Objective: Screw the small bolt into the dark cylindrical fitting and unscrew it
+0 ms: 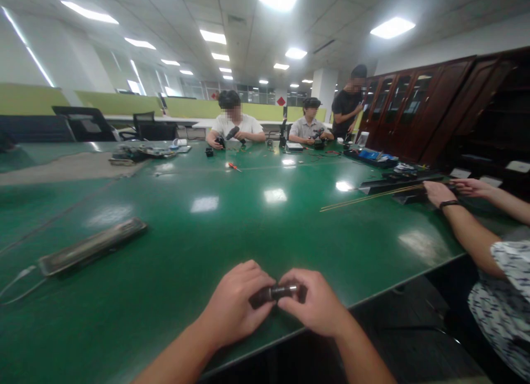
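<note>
1. Our left hand (237, 302) curls its fingers round one end of the dark tube (284, 292); our right hand (318, 301) holds the other.
2. The tube is over the worktop (165, 273), near its front edge.
3. We should keep both ends aligned, gripping evenly.

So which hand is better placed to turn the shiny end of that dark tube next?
Probably the right hand: it curls around the shiny end of the dark tube. The left hand grips the other end, so it seems better for holding steady.
</note>
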Demonstrator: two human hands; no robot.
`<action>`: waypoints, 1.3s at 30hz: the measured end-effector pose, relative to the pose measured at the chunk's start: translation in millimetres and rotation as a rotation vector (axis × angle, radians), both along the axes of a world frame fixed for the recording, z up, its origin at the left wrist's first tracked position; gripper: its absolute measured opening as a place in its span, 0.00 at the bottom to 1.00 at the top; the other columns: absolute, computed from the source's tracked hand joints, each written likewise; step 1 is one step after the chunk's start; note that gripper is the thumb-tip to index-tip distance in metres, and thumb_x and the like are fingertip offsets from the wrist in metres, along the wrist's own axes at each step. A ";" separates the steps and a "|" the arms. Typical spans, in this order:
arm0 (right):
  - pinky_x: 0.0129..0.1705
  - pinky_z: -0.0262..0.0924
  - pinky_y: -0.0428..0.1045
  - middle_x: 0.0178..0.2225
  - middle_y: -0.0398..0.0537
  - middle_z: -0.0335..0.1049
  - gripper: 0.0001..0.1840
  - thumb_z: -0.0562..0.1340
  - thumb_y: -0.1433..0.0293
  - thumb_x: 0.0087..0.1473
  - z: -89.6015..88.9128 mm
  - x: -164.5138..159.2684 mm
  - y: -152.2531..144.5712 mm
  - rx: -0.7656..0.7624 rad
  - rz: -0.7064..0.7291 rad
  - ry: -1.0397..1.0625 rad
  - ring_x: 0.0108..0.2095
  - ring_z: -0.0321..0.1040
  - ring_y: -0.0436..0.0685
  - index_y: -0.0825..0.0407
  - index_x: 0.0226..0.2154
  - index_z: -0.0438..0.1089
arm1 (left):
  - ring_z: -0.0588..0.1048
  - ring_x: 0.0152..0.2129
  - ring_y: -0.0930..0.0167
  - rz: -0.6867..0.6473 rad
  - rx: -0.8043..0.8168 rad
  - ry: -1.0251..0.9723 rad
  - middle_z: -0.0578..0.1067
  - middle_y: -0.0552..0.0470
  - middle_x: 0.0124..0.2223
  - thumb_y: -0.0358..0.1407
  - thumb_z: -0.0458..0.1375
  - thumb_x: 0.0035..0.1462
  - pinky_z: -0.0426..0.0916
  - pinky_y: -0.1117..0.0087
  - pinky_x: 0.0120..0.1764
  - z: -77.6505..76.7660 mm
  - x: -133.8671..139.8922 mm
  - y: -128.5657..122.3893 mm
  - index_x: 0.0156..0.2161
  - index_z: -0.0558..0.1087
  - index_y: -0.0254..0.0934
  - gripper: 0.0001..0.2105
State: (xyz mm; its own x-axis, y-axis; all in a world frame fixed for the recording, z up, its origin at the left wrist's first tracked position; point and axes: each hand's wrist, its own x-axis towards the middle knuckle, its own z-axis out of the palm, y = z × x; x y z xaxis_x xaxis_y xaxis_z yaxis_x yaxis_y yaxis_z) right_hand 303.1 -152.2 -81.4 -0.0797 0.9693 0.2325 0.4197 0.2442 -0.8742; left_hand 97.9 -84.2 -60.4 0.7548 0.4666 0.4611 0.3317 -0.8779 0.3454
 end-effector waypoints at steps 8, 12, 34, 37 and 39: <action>0.32 0.57 0.47 0.27 0.43 0.74 0.04 0.70 0.68 0.50 1.7 1.0 -2.6 0.050 0.015 -0.080 0.29 0.69 0.53 0.51 0.31 0.77 | 0.77 0.36 0.70 -0.045 -0.075 -0.076 0.79 0.51 0.41 0.33 0.62 0.57 0.71 0.70 0.40 -3.2 -0.6 -5.2 0.49 0.74 0.41 0.13; 0.34 0.57 0.47 0.28 0.43 0.74 0.03 0.69 0.69 0.53 2.6 1.3 -3.2 0.043 0.015 -0.074 0.30 0.70 0.54 0.51 0.31 0.76 | 0.76 0.35 0.71 -0.019 -0.131 -0.074 0.79 0.53 0.39 0.32 0.63 0.56 0.71 0.70 0.40 -2.2 1.2 -4.7 0.45 0.74 0.41 0.10; 0.33 0.55 0.46 0.27 0.43 0.72 0.04 0.65 0.72 0.56 -1.2 3.6 -6.5 0.107 -0.015 -0.067 0.29 0.67 0.52 0.52 0.29 0.75 | 0.75 0.37 0.72 -0.024 -0.190 -0.088 0.78 0.54 0.39 0.30 0.63 0.55 0.68 0.71 0.41 -6.7 2.4 -4.5 0.42 0.75 0.41 0.09; 0.33 0.55 0.46 0.27 0.42 0.72 0.04 0.65 0.72 0.55 -1.2 3.6 -6.7 0.111 -0.022 -0.065 0.29 0.67 0.52 0.53 0.29 0.75 | 0.75 0.37 0.72 -0.019 -0.192 -0.091 0.78 0.54 0.39 0.30 0.64 0.54 0.68 0.71 0.41 -8.5 2.2 -4.4 0.42 0.75 0.41 0.10; 0.32 0.54 0.46 0.26 0.42 0.71 0.04 0.65 0.72 0.55 -1.4 3.7 -6.5 0.110 -0.026 -0.067 0.29 0.67 0.52 0.53 0.29 0.75 | 0.75 0.37 0.72 -0.022 -0.191 -0.089 0.78 0.54 0.39 0.30 0.64 0.55 0.68 0.71 0.41 -9.2 2.2 -4.4 0.42 0.75 0.41 0.10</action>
